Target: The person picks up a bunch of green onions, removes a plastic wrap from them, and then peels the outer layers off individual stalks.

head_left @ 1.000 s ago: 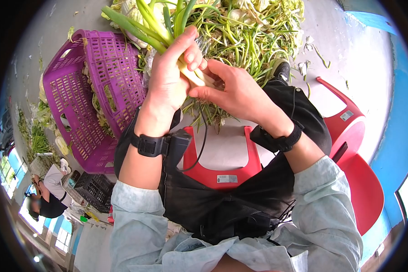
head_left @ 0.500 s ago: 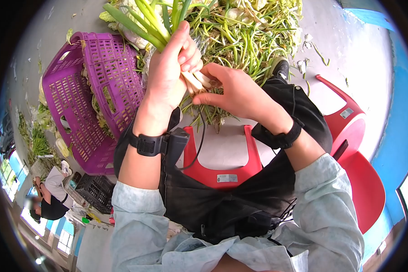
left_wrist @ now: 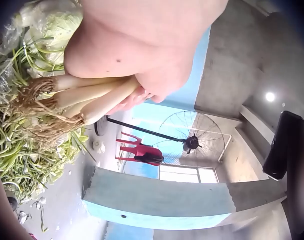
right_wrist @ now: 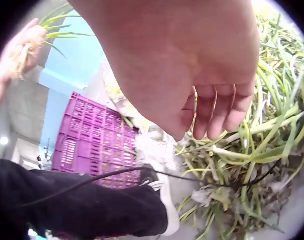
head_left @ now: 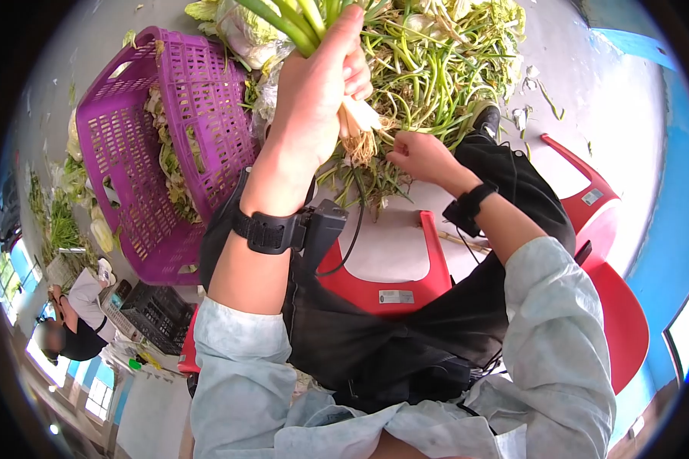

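In the head view my left hand [head_left: 314,99] grips a bunch of green onions [head_left: 357,122], green leaves above the fist and roots hanging below it. The left wrist view shows several white stalks [left_wrist: 92,97] with brown roots out of the left hand [left_wrist: 137,50]. Lower and to the right, my right hand [head_left: 425,159] is apart from the bunch, over the edge of the heap of greens [head_left: 429,69]. Its fingers bend loosely in the right wrist view, where the hand [right_wrist: 187,65] holds nothing visible.
A purple crate [head_left: 207,115] with leaves stands tilted at the left. Red stools [head_left: 390,294] are between the legs and at the right. Cabbages [head_left: 245,34] lie by the heap. Another person [head_left: 76,321] is at the far left, near a black crate [head_left: 157,314].
My left hand has lifted the bunch up and to the right in the head view. The right hand has come off the root end and moved right and slightly down.
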Tool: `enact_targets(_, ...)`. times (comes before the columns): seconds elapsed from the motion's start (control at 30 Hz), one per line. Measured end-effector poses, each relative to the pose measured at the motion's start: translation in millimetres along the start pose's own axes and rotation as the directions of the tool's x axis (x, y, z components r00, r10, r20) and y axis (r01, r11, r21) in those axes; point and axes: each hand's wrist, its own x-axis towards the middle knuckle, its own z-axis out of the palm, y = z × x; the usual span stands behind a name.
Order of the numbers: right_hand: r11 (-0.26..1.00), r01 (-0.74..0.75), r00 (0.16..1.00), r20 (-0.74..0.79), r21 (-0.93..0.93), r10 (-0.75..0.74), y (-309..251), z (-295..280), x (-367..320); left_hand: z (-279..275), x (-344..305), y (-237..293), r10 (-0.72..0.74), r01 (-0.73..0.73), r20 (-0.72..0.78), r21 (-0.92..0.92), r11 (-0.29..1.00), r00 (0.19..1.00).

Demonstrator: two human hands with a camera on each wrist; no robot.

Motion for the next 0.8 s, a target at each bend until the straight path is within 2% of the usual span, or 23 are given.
enact_targets(0.1, 0.999, -0.041, 0.997, -0.069, 0.014, 0.042, 45.8, 10.5, 36.3, 0.9, -2.4, 4.3, 0.028, -0.027, -0.026, 0.056, 0.998, 0.999)
enact_targets(0.17, 0.977, -0.210, 0.965, -0.152, 0.045, 0.214, 78.1, 14.0, 63.4, -0.9, -0.6, 4.7, 0.035, -0.033, -0.032, 0.054, 0.998, 0.999)
enact_targets(0.27, 0.902, -0.386, 0.840, -0.330, 0.193, 0.430, 124.5, 26.2, 88.1, -2.8, 3.4, 4.0, 0.007, -0.006, -0.069, 0.013, 1.000, 0.998)
enact_targets(0.3, 0.867, -0.426, 0.826, -0.280, 0.258, 0.489, 129.8, 24.6, 88.6, -1.7, 3.8, 4.9, -0.018, 0.019, -0.091, 0.006, 1.000, 0.996)
enact_targets(0.4, 0.873, -0.309, 0.857, -0.287, 0.377, 0.428, 143.1, 35.0, 99.0, -0.5, 4.4, 6.8, -0.054, 0.052, -0.105, -0.017, 0.998, 0.993)
enact_targets(0.5, 0.731, -0.306, 0.884, -0.104, 0.610, 0.456, 138.9, 33.5, 103.5, -0.4, 2.4, 8.9, -0.069, 0.068, -0.095, -0.013, 0.998, 0.993)
enact_targets(0.6, 0.711, -0.211, 0.864, -0.212, 0.671, 0.456, 131.9, 36.8, 109.6, -0.5, -0.3, 8.5, -0.063, 0.063, -0.092, 0.002, 0.998, 0.994)
enact_targets(0.63, 0.712, -0.234, 0.860, -0.201, 0.662, 0.469, 132.9, 36.5, 110.9, -0.3, 2.4, 9.0, -0.065, 0.066, -0.092, 0.010, 0.998, 0.994)
enact_targets(0.67, 0.791, -0.198, 0.850, -0.301, 0.579, 0.433, 134.9, 37.9, 113.3, -0.3, 1.7, 7.6, -0.079, 0.081, -0.096, 0.010, 0.997, 0.992)
enact_targets(0.73, 0.824, -0.253, 0.827, -0.328, 0.507, 0.456, 145.7, 29.5, 112.0, -2.3, -2.1, 7.5, -0.084, 0.086, -0.087, 0.013, 0.996, 0.993)
enact_targets(0.8, 0.841, -0.254, 0.791, -0.398, 0.479, 0.466, 113.7, 0.3, 93.8, -1.2, -2.3, 8.6, -0.084, 0.086, -0.071, 0.019, 0.996, 0.994)
